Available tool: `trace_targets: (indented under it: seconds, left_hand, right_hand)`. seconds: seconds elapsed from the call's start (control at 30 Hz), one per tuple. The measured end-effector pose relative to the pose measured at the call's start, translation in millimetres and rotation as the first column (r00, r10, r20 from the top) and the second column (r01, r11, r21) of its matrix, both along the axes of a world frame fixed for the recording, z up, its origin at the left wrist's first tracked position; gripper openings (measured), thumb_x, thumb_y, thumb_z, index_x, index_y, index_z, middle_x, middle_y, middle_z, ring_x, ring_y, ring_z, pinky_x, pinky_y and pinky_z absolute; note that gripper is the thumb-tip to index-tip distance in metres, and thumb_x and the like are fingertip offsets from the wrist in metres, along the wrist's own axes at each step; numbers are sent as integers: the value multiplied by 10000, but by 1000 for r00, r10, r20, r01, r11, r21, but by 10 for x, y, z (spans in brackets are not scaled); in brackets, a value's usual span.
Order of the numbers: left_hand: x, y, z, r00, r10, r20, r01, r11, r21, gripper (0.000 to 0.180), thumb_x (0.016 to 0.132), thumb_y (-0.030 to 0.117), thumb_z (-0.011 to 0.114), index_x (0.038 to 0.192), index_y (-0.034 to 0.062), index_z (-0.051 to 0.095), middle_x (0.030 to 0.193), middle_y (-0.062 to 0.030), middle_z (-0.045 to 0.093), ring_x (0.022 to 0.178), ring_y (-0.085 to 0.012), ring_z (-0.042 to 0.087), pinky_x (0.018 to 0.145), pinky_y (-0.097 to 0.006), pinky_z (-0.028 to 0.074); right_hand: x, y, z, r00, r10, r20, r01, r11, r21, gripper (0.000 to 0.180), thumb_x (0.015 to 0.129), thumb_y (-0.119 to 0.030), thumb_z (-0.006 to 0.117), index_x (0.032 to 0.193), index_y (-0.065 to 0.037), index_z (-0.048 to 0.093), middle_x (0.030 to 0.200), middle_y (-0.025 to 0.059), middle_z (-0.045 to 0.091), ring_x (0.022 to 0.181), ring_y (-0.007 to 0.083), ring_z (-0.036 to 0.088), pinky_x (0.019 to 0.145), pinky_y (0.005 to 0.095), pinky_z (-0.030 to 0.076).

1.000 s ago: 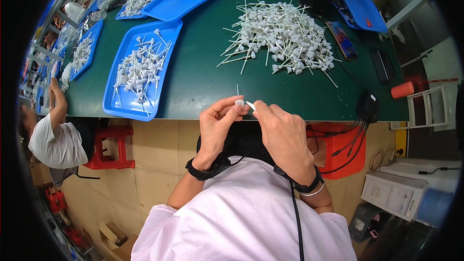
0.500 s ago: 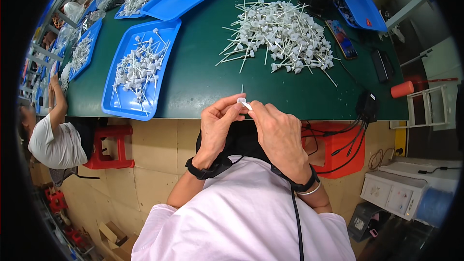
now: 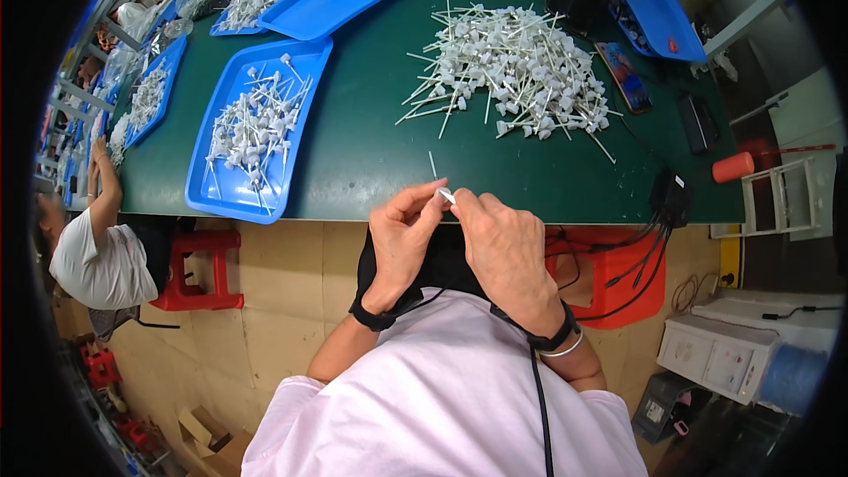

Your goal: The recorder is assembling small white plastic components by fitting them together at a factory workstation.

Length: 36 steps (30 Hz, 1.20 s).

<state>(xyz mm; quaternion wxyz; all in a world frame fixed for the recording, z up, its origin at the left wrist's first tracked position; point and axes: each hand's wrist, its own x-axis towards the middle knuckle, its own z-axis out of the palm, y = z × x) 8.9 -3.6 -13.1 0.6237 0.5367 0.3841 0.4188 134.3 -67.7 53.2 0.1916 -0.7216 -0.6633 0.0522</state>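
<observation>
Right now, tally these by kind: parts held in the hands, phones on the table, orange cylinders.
Part, pinched between left hand and right hand: 1
Phones, one lit and one dark: 2
Orange cylinder: 1
Total: 4

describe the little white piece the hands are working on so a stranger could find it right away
Start at the green table and come to its near edge, where the left hand and right hand meet. The small white piece is pinched between their fingertips, its thin stem pointing up. Unlike those in the big white pile or the blue tray, it is held.
</observation>
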Motion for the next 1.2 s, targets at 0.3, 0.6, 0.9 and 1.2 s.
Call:
trace_targets:
  seconds: [0.3,0.6,0.9,1.2]
  left_hand:
    - [-595,547,363,824,524,-215,-328,752,572,222,899,21,649,1112,19,714,1003,-93,728,894,-137,660,788,-259,503]
    - [-533,1171,490,751,580,-316,-161,624,765,225,803,50,736,1028,66,727,982,-101,698,940,-261,634,850,-365,486]
    - [900,1397,-47,535,315,-784,353,759,547,146,781,178,730,773,38,690,795,-180,682,763,-382,669,680,-479,528]
    - [898,1550,-112,716,155,-681,214,879,425,197,742,198,770,740,6,724,687,-196,671,693,-362,680,668,-425,536]
  right_hand:
    - [136,-40,25,994,3,-108,14,987,161,129,926,-171,631,969,-53,600,728,121,614,586,313,642,496,407,493]
    - [510,-223,-325,969,-147,-198,162,985,62,142,959,-180,593,1003,-45,601,750,153,618,691,375,627,583,458,483]
    - [640,-325,-359,951,-160,-266,182,981,60,155,954,-145,575,1027,-25,640,893,167,678,807,383,641,686,462,496]
    - [564,-266,-353,951,-146,-274,150,989,-4,203,951,-146,581,1049,13,662,793,220,644,724,403,623,654,450,464]
